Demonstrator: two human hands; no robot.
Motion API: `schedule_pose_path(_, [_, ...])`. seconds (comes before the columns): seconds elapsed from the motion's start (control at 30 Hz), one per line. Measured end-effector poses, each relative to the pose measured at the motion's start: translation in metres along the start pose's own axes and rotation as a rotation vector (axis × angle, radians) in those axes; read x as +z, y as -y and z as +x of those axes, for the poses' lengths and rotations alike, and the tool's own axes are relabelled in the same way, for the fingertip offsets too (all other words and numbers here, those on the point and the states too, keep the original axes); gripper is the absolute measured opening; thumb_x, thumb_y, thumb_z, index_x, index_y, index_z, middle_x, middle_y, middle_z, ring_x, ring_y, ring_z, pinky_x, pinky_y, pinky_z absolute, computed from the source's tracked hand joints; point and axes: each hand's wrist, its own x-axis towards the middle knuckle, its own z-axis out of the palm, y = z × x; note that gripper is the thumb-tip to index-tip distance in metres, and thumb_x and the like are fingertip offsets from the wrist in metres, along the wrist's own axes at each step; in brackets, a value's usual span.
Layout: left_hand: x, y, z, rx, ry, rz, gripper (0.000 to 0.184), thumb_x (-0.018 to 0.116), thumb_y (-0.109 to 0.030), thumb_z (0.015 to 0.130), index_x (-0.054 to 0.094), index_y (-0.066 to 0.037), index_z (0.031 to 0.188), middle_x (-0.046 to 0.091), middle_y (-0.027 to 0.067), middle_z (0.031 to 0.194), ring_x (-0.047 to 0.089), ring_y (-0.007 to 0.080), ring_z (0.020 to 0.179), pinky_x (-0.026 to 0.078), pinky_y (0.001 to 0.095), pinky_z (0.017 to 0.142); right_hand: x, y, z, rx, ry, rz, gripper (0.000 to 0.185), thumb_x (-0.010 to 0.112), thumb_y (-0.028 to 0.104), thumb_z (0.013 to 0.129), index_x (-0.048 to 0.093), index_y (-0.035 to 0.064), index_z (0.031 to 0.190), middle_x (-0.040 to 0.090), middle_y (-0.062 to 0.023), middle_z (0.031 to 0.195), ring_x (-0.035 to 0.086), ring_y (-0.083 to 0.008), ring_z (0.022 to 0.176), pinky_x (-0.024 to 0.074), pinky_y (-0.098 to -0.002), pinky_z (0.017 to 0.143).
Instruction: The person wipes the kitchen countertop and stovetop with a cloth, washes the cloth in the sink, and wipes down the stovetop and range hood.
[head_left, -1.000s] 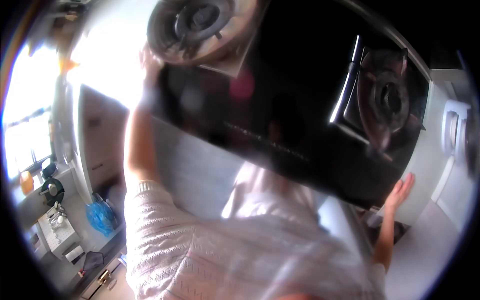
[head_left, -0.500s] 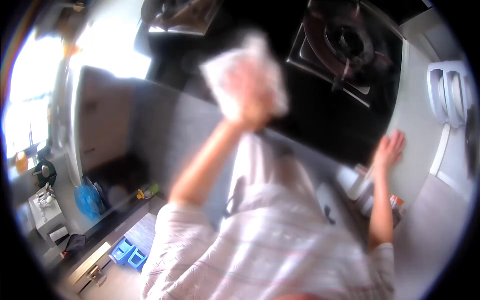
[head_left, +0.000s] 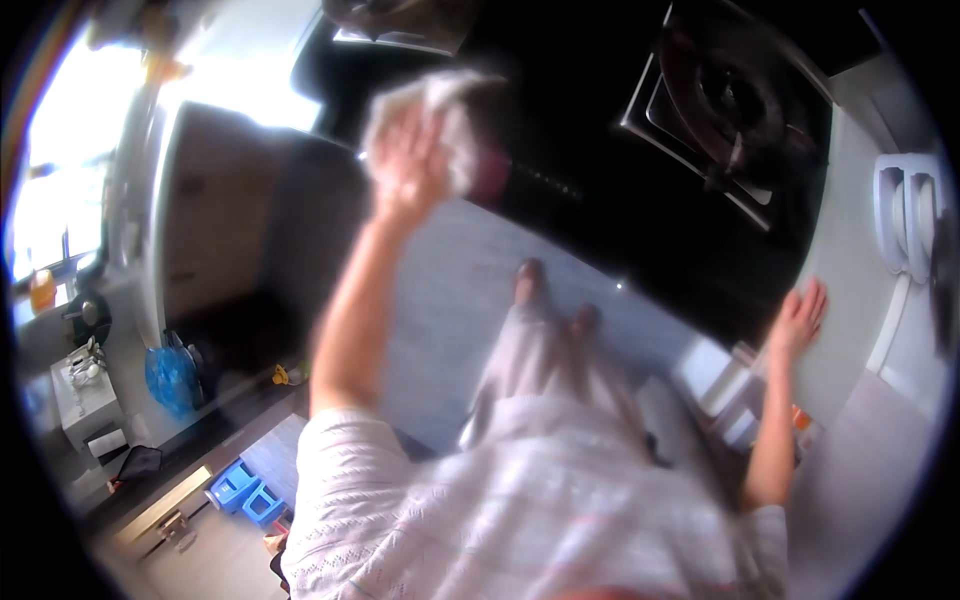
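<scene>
My left hand (head_left: 408, 170) presses a whitish cloth (head_left: 455, 125) against the black stovetop (head_left: 570, 150), close to its front left edge. Cloth and fingers are slightly blurred, and part of the cloth bunches up beside the fingers. A burner with a dark round grate (head_left: 735, 95) lies to the right of that hand. My right hand (head_left: 797, 318) rests with fingers stretched out on the pale counter (head_left: 840, 260) right of the stove, holding nothing.
A white rack (head_left: 905, 215) stands on the right. A second burner (head_left: 400, 20) sits at the top. Below left are a blue plastic bag (head_left: 172, 378), blue stools (head_left: 248, 492) and a white box (head_left: 85, 400). My feet (head_left: 530, 270) stand on grey floor.
My left hand has moved left with the cloth, toward the stovetop's left end. My right hand stays on the counter. The view has shifted slightly, and my feet now show.
</scene>
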Motion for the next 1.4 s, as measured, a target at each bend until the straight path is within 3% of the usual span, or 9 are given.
schedule_pose_path(0.3, [0.106,0.364,0.023,0.011,0.035,0.554,0.049,0.031,-0.032,0.090,0.024,-0.013,0.134,0.033,0.0163,0.133,0.034,0.0355,0.119,0.030,0.0456,0.097,-0.008,0.001,0.002,-0.051,0.001,0.096,0.047,0.035,0.037,0.090,0.034,0.0109,0.130,0.029,-0.0105,0.137,0.025,-0.0289,0.127,0.0221,-0.0453,0.100])
schedule_pose_path(0.4, [0.046,0.277,0.063,-0.285,0.511,0.628,0.046,0.036,-0.026,0.090,0.031,-0.005,0.131,0.027,0.0128,0.138,0.021,0.0359,0.128,0.021,0.0434,0.103,-0.008,0.001,0.001,-0.076,-0.045,0.089,0.046,0.037,0.034,0.090,0.036,0.0088,0.128,0.030,-0.0115,0.136,0.026,-0.0305,0.126,0.0253,-0.0457,0.098])
schedule_pose_path(0.5, [0.025,0.198,0.070,-0.686,0.344,0.134,0.052,0.030,-0.040,0.091,0.026,-0.013,0.135,0.020,0.0162,0.141,0.012,0.0344,0.131,0.012,0.0450,0.105,-0.009,0.006,0.002,-0.060,-0.054,0.059,0.045,0.038,0.034,0.089,0.036,0.0101,0.128,0.031,-0.0109,0.136,0.026,-0.0299,0.126,0.0256,-0.0481,0.097])
schedule_pose_path(0.6, [0.052,0.154,0.045,0.053,-0.073,-0.017,0.065,0.041,-0.047,0.086,0.022,-0.010,0.136,0.019,0.0172,0.141,0.012,0.0360,0.131,0.012,0.0505,0.103,-0.006,0.016,0.001,0.002,-0.044,0.043,0.045,0.039,0.033,0.088,0.035,0.0125,0.128,0.031,-0.0101,0.135,0.025,-0.0276,0.127,0.0246,-0.0516,0.096])
schedule_pose_path(1.0, [-0.034,-0.364,-0.016,0.488,0.241,-0.493,0.067,0.057,-0.044,0.073,0.042,-0.004,0.125,0.030,0.0224,0.133,0.015,0.0358,0.130,0.009,0.0497,0.104,-0.006,0.014,-0.004,0.084,-0.039,0.194,0.044,0.044,0.033,0.085,0.042,0.0124,0.124,0.029,-0.0092,0.138,0.020,-0.0270,0.129,0.0145,-0.0553,0.100])
schedule_pose_path(1.13, [-0.061,-0.439,-0.042,0.900,0.542,-0.673,0.058,0.047,-0.038,0.082,0.038,-0.003,0.127,0.029,0.0144,0.137,0.013,0.0260,0.132,0.002,0.0440,0.107,-0.032,-0.028,-0.010,-0.045,0.157,0.771,0.038,0.048,0.024,0.087,0.046,0.0073,0.121,0.048,-0.0082,0.123,0.041,-0.0217,0.118,0.0298,-0.0351,0.098])
schedule_pose_path(1.2, [-0.066,-0.446,-0.039,0.799,0.759,-1.027,0.059,0.047,-0.041,0.084,0.040,0.002,0.124,0.038,0.0153,0.131,0.024,0.0225,0.128,0.011,0.0371,0.106,-0.092,-0.035,-0.038,0.193,0.358,1.141,0.040,0.048,0.026,0.088,0.045,0.0037,0.121,0.051,-0.0078,0.119,0.047,-0.0196,0.112,0.0335,-0.0292,0.096])
schedule_pose_path(1.27, [-0.076,-0.431,-0.015,0.306,1.594,-1.476,0.059,0.047,-0.042,0.085,0.043,0.005,0.120,0.046,0.0145,0.122,0.039,0.0206,0.116,0.027,0.0312,0.100,-0.119,-0.046,-0.068,0.341,0.450,1.488,0.049,0.050,0.031,0.088,0.041,-0.0020,0.123,0.050,-0.0080,0.120,0.048,-0.0161,0.110,0.0365,-0.0300,0.094])
schedule_pose_path(1.4, [-0.074,-0.406,-0.020,-0.549,1.925,-2.138,0.048,0.051,-0.034,0.086,0.046,0.003,0.117,0.052,0.0128,0.113,0.051,0.0203,0.103,0.039,0.0330,0.091,-0.120,-0.039,-0.129,0.486,0.810,2.141,0.065,0.061,0.038,0.079,0.038,-0.0041,0.122,0.051,-0.0099,0.115,0.049,-0.0178,0.107,0.0395,-0.0311,0.091])
